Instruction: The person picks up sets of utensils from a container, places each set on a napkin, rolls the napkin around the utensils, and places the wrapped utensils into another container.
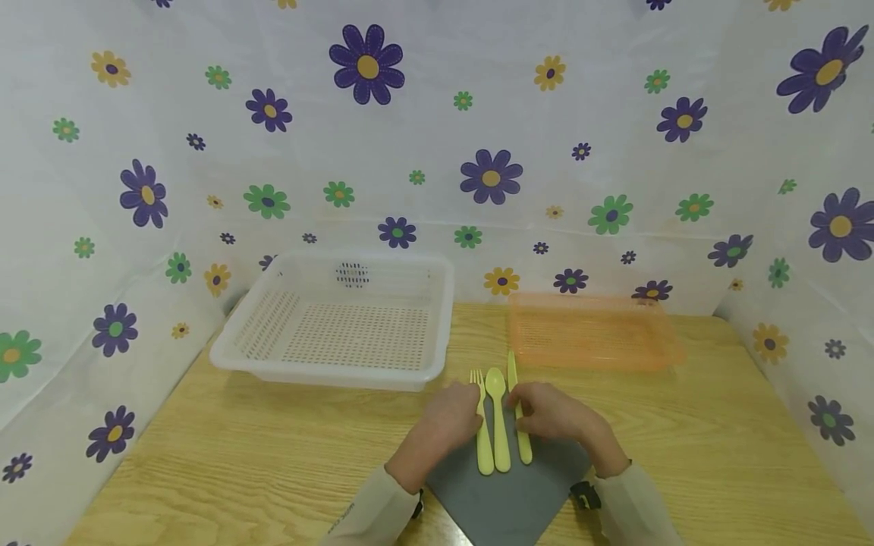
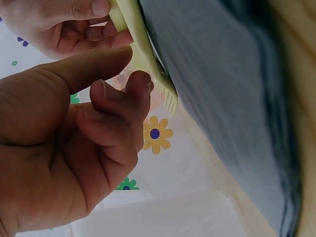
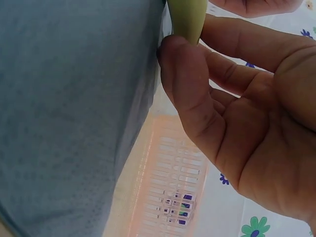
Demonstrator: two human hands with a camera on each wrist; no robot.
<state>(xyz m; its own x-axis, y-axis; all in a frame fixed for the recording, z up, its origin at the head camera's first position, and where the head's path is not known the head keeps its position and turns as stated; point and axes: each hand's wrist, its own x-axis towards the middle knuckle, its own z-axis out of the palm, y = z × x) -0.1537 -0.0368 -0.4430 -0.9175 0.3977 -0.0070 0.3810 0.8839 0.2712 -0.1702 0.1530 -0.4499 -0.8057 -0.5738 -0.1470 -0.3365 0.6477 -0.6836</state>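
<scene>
A yellow fork (image 1: 484, 447), spoon (image 1: 501, 428) and knife (image 1: 524, 446) lie side by side on a folded grey cloth (image 1: 512, 504), the knife slightly apart from the other two. My left hand (image 1: 447, 417) is beside the fork. In the left wrist view its thumb and loosely bent fingers (image 2: 116, 118) have a gap between them, with their tips right at the fork's edge. At the knife, my right hand (image 1: 546, 409) pinches the yellow handle between thumb and finger, as the right wrist view shows.
A white perforated basket (image 1: 225, 350) stands at the back left of the wooden table (image 1: 273, 455). Toward the back right is a shallow orange basket (image 1: 594, 360). A white sheet (image 1: 437, 136) with printed flowers hangs behind and at both sides.
</scene>
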